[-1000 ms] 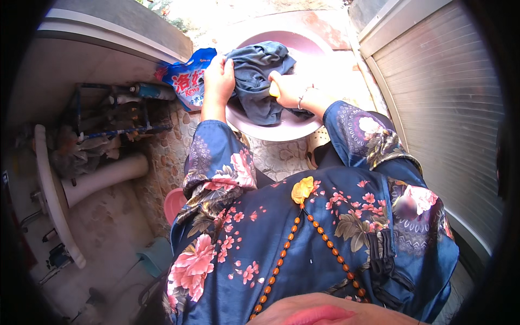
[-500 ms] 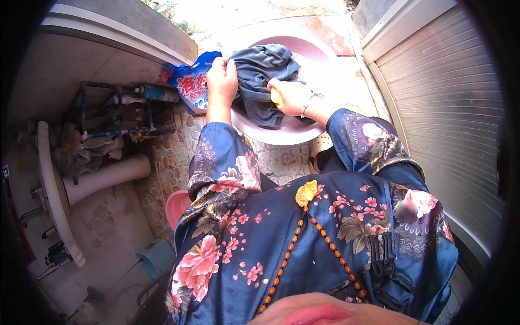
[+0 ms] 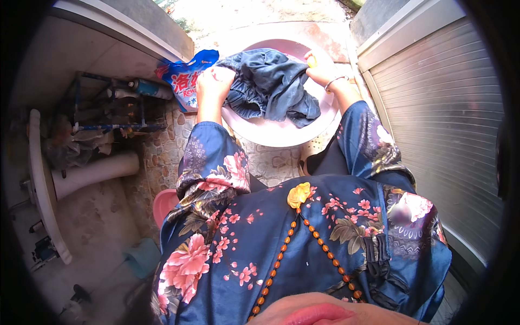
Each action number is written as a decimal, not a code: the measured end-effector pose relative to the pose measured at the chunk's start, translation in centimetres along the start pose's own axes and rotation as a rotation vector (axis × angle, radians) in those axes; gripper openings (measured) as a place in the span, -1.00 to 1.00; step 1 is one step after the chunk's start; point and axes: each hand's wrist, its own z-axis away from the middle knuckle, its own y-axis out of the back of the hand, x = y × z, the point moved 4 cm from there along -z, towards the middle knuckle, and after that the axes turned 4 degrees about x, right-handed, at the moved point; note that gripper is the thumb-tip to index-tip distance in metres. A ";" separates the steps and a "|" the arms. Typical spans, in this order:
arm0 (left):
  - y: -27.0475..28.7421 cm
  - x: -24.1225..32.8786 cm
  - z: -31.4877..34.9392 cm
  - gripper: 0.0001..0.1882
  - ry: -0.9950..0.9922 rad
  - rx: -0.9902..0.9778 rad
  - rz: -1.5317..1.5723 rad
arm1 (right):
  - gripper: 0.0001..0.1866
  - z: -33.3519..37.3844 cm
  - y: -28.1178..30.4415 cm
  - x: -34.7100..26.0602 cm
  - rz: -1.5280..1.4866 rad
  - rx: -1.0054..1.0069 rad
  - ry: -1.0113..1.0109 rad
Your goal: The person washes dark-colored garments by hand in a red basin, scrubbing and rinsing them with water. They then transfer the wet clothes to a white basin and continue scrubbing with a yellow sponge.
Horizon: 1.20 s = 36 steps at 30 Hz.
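A dark blue garment (image 3: 276, 81) with a gathered elastic band lies bunched over the left side of a pale pink basin (image 3: 260, 135). My left hand (image 3: 214, 84) is closed on the garment's left edge, above the basin's rim. Over the right side of the basin, my right hand (image 3: 322, 67) grips a small yellow bar of soap (image 3: 311, 61), mostly hidden by the fingers. That hand is apart from the cloth. Just beyond my left hand stands a blue and white plastic detergent bag (image 3: 187, 76).
A rack (image 3: 108, 128) with bottles and plastic bags is at the left, near a white pedestal washbasin (image 3: 97, 172). A pink tub (image 3: 164, 206) sits beside my left side. A ribbed metal door (image 3: 444, 103) bounds the right. Pebble-patterned tiles (image 3: 271, 162) cover the floor.
My right hand has lifted off the garment with the soap and moved right and away from me. The garment has spread rightward in the basin. My left hand has shifted slightly left and nearer.
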 end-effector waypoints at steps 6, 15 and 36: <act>1.5 1.7 1.3 -0.13 0.140 -0.012 -0.126 | -0.68 0.2 0.3 -1.8 -0.184 0.304 0.006; 1.4 -0.3 0.2 -0.12 0.259 -0.195 -0.137 | -0.54 5.1 -5.3 -8.3 -0.281 -0.494 0.056; 1.7 5.1 0.9 -0.84 -0.233 0.064 0.194 | -0.65 6.5 -9.6 -11.8 0.320 -0.733 0.296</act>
